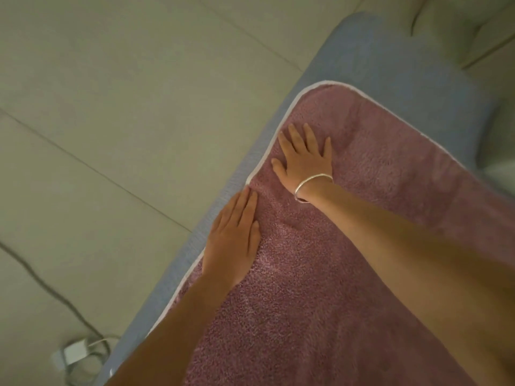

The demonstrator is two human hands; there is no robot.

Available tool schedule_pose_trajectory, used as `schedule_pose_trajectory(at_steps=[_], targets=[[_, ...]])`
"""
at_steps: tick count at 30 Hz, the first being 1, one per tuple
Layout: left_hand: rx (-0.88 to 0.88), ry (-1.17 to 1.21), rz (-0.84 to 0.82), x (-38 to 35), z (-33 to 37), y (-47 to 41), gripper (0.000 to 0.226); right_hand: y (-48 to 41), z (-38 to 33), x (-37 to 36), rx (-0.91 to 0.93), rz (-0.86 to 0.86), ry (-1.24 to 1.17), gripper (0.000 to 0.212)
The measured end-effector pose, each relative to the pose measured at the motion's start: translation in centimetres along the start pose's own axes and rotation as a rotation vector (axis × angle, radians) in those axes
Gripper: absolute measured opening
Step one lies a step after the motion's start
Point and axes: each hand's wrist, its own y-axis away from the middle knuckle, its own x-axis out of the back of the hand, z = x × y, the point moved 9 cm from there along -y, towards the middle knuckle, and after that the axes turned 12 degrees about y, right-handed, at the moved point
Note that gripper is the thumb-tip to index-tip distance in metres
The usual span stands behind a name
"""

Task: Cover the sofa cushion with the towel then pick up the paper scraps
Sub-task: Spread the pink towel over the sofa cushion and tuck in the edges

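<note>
Both of my forearms fill the lower part of the view, reaching forward over the towel (348, 246). It is a pink, fluffy cloth with a thin white border, and it lies spread across the blue sofa cushion (370, 54), covering most of what I can see of it. A strip of blue shows along the towel's left edge and a wider patch beyond its far rounded corner.

My left hand (234, 235) lies flat, palm down, fingers straight and close together, right at the towel's left border, where the white edging bends inward a little. My right hand (305, 157) is further out, also flat on the pile with the fingers spread, gripping nothing. A silver bracelet (312, 185) sits on that wrist. The two hands are apart, one ahead of the other, and neither is closed on anything.

Left of the cushion is a pale tiled floor (111, 107) with grey grout lines running diagonally. Down in the lower left corner a white charger block (71, 355) rests on the tiles with a looped cord, and a darker cable (41, 280) trails away from it toward the left edge. Past the cushion, at the upper right, a cream padded sofa part (457, 26) shows, creased and soft. I see no paper scraps. Everything is slightly blurred.
</note>
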Motion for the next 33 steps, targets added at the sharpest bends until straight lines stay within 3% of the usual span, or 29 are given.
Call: schedule_pose_trajectory(at_steps=[5, 9, 15, 17, 19, 21, 23, 26, 28, 33], targets=[[-0.022, -0.051, 0.041, 0.2, 0.0, -0.3, 0.067, -0.4, 0.1, 0.8, 0.089, -0.066, -0.061, 0.053], [-0.014, -0.083, 0.018, 0.4, 0.0, -0.4, 0.067, 1.9, 1.1, 2.5, 0.124, 0.051, -0.284, 0.047], [0.030, -0.208, 0.044, 0.6, 1.9, -0.6, 0.066, 12.4, 5.7, -1.4, -0.178, 0.226, -0.402, 0.051], [-0.077, -0.266, 0.038, -0.1, 4.0, -0.5, 0.060, 16.2, 7.7, -3.5, -0.371, 0.299, -0.375, 0.057], [-0.210, -0.321, 0.010, -1.3, 5.8, -0.3, 0.058, 18.4, 8.6, -6.1, -0.515, 0.233, -0.414, 0.068], [-0.276, -0.358, -0.036, -2.3, 6.4, -0.2, 0.070, 19.6, 8.3, -7.7, -0.563, 0.183, -0.472, 0.076], [-0.236, -0.325, -0.052, -2.5, 5.5, -0.7, 0.081, 19.2, 6.8, -7.9, -0.520, 0.140, -0.491, 0.081], [-0.046, -0.264, -0.053, -1.9, 2.4, -1.4, 0.066, 17.7, 3.4, -7.1, -0.406, 0.115, -0.465, 0.082], [0.056, -0.244, -0.046, -1.2, 0.0, -1.8, 0.061, 16.9, 1.8, -5.6, -0.378, 0.167, -0.421, 0.069], [0.215, -0.237, -0.073, 0.2, -2.4, -1.1, 0.056, 16.4, -2.1, -5.2, -0.105, 0.013, -0.381, 0.066]])
